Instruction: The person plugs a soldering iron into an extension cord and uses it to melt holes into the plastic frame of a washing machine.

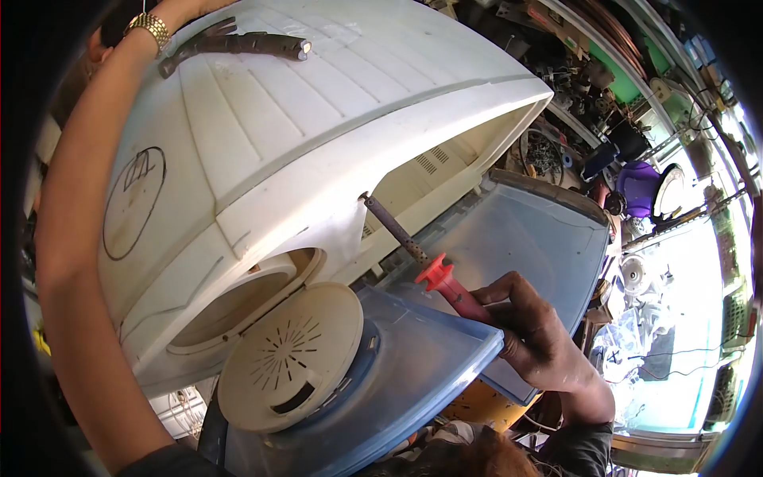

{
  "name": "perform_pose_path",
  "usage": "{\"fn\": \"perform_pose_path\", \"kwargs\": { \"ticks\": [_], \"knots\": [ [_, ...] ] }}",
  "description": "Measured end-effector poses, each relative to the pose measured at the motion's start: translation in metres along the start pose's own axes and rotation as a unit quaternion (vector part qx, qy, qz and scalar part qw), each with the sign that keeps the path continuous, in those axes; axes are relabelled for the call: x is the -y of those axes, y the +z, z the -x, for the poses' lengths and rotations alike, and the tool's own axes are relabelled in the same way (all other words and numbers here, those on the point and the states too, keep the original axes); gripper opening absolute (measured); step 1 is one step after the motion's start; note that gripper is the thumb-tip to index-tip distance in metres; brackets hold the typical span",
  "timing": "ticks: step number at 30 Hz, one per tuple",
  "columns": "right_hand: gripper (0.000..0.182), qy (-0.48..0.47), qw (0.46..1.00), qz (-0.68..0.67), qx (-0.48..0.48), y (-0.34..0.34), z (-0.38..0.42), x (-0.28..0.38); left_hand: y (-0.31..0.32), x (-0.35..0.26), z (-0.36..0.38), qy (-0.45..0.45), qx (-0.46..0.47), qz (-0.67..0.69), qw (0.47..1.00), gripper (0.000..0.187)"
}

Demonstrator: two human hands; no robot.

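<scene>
My right hand [536,322] is closed around the red handle of a soldering iron [455,292]. The iron's dark, rusty barrel slants up to the left, its tip touching a small dark hole near the opening's edge in a white plastic washing machine body [298,187]. My left arm stretches along the machine's left side, a gold watch at the wrist. The left hand [184,9] lies at its top edge, mostly cut off by the frame, fingers hidden. Close to that hand, a dark tool that looks tape-wrapped [254,45] rests on the white plastic.
A blue translucent lid [421,342] stands open below the body, with a round slotted cover [290,358] before it. Another blue panel [509,246] lies behind. Cluttered parts fill the right, including a purple container [636,189]. A marker-drawn oval [135,203] is on the body.
</scene>
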State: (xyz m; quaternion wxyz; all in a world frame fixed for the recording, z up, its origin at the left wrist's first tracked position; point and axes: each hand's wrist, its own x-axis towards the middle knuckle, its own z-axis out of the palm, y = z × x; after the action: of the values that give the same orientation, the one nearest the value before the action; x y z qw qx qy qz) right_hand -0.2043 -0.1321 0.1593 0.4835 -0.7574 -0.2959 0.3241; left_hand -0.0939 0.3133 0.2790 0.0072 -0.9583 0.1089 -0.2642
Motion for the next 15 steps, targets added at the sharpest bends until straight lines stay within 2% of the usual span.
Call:
{"fn": "perform_pose_path", "kwargs": {
  "ticks": [1,2,4,6,7,10,11,14,15],
  "knots": [
    [0.023,0.003,1.000,0.001,-0.003,0.000,0.000,0.001,-0.006,-0.002,-0.008,0.027,0.147,0.099,0.984,0.033],
    [0.023,0.006,1.000,0.001,-0.006,0.000,0.000,0.001,-0.013,-0.012,-0.011,-0.033,0.278,0.155,0.947,0.043],
    [0.024,-0.031,0.999,0.014,-0.020,0.001,0.000,-0.004,-0.017,-0.020,-0.009,-0.071,0.400,0.190,0.894,0.044],
    [0.024,-0.056,0.998,0.021,-0.028,0.002,0.000,-0.007,-0.019,-0.017,-0.012,0.034,0.491,0.114,0.863,0.043],
    [0.024,-0.060,0.998,0.021,-0.028,0.002,0.000,-0.008,-0.008,-0.016,0.002,0.006,0.372,0.139,0.918,0.043],
    [0.024,-0.060,0.998,0.014,-0.027,0.003,-0.001,-0.006,-0.006,-0.005,0.005,-0.033,0.355,0.041,0.933,0.045],
    [0.024,-0.060,0.998,0.013,-0.026,0.003,-0.001,-0.006,-0.005,0.000,0.007,-0.024,0.335,0.047,0.941,0.042],
    [0.024,-0.063,0.998,0.013,-0.026,0.003,0.000,-0.006,-0.003,0.014,0.008,-0.028,0.297,-0.054,0.953,0.039],
    [0.023,-0.037,0.999,0.010,-0.016,0.002,0.000,-0.004,0.002,0.029,0.012,-0.009,0.255,-0.082,0.963,0.039]
  ]
}}
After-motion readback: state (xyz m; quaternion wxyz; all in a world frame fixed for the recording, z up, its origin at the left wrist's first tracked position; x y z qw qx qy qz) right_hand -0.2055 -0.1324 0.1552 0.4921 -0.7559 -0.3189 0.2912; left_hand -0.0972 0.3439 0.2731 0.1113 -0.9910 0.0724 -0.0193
